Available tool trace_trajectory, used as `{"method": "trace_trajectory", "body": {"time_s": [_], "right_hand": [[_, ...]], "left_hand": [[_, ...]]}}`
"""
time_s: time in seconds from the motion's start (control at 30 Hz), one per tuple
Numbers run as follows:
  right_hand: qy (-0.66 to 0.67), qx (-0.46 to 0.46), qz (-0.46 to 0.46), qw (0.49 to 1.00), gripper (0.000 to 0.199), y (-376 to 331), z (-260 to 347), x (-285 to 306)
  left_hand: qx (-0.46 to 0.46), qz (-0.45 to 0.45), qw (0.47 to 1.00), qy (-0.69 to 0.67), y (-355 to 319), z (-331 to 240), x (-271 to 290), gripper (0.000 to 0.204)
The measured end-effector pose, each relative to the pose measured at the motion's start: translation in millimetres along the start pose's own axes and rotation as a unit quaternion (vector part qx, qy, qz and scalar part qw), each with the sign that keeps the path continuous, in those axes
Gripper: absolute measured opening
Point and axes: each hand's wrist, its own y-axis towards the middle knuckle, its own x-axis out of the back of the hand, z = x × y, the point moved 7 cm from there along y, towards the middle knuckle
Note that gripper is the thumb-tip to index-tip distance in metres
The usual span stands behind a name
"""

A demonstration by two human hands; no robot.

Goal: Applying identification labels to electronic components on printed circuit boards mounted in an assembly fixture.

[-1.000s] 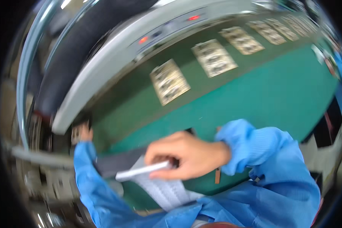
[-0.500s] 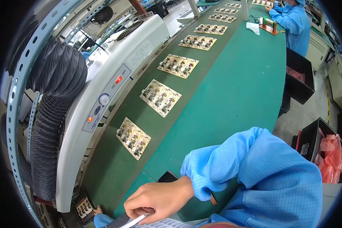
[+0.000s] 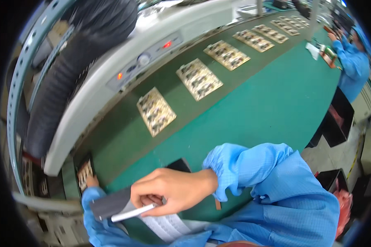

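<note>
At the lower left, my left hand (image 3: 92, 180) is at the near edge of a circuit board panel (image 3: 85, 173) with a dark border. Its fingers close on that edge, partly hidden and blurred. Toward the bottom centre, my right hand (image 3: 173, 190) has thumb and fingers pinched on a slim white strip (image 3: 132, 213). Beside the strip, over my left sleeve, lies a flat dark grey piece (image 3: 111, 202); whether my right hand also holds it I cannot tell. Below the hand hangs a white sheet with printed rows (image 3: 163, 227).
Several circuit board panels (image 3: 156, 111) lie in a row along the dark green belt (image 3: 123, 119). Behind it stands a white machine housing (image 3: 90, 88) with a black hose (image 3: 55, 90). A co-worker (image 3: 354, 66) in blue is at the far right, near black bins (image 3: 338, 119).
The view has turned, and the panels and machine appear shifted. More of my left arm and the dark grey piece shows. Both hands keep much the same pose.
</note>
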Motion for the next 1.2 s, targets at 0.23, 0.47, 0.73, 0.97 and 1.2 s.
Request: {"method": "trace_trajectory", "body": {"time_s": [0.23,0.47,0.73,0.97,1.2], "right_hand": [[0.016,-0.026,0.044,0.999,0.019,-7,-6,-20],[0.003,-0.069,0.089,0.994,0.019,-17,-11,-45],[0.009,-0.073,0.126,0.989,0.016,-23,-8,-72],[-0.045,0.007,0.134,0.990,0.023,-39,12,-88],[-0.064,0.089,0.141,0.984,0.026,-54,28,-107]], "left_hand": [[-0.088,0.002,0.988,-0.125,-62,-94,124,0.021],[-0.230,0.045,0.942,-0.241,-135,-212,195,0.029],[-0.296,-0.200,0.923,0.146,-213,-345,196,0.032],[-0.373,-0.290,0.881,0.021,-286,-387,204,0.020],[-0.525,-0.224,0.813,0.117,-371,-395,179,0.019]]}}
